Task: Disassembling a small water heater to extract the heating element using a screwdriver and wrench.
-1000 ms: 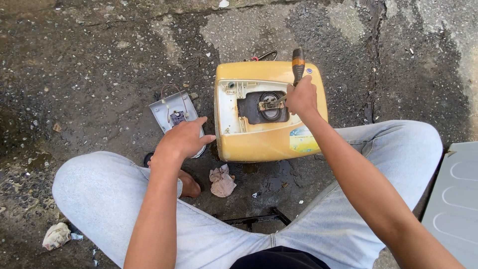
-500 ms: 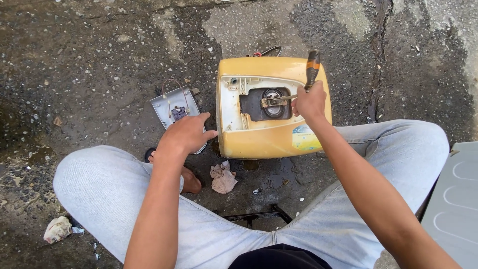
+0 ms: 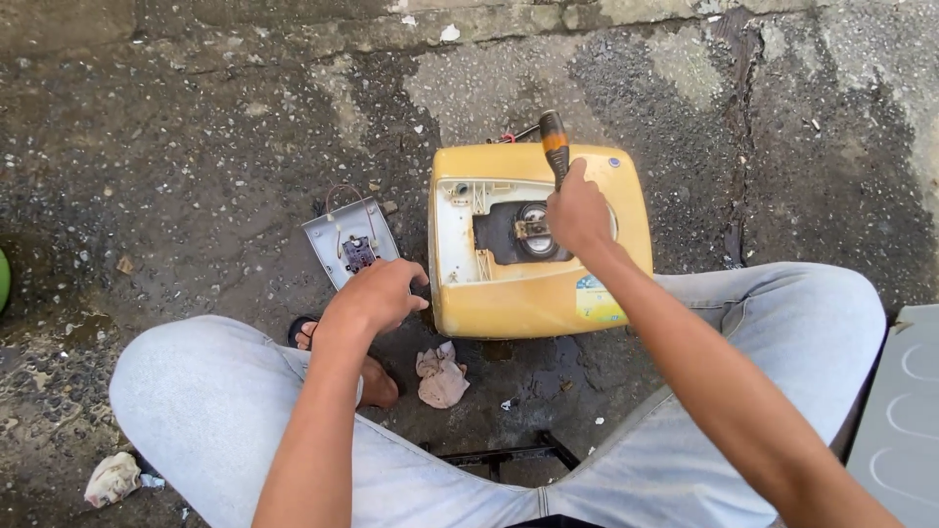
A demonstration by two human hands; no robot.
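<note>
A yellow machine housing (image 3: 518,303) lies on wet ground between my knees, its side open on a white frame and a dark round part (image 3: 533,230). My right hand (image 3: 579,213) grips a screwdriver with a black and orange handle (image 3: 555,142), tip down into the opening. My left hand (image 3: 380,293) rests on the ground by the housing's lower left corner, fingers curled, just below a grey metal cover plate (image 3: 349,242) with a small component and wires on it.
A crumpled rag (image 3: 440,376) lies in front of the housing. Another rag (image 3: 112,477) sits by my left thigh. A grey panel (image 3: 905,420) is at the right edge. A black metal frame (image 3: 509,455) lies below, my sandalled foot (image 3: 377,381) beside it.
My right hand with the screwdriver has shifted a little over the opening, and the handle now leans more upright. My left hand stays by the cover plate.
</note>
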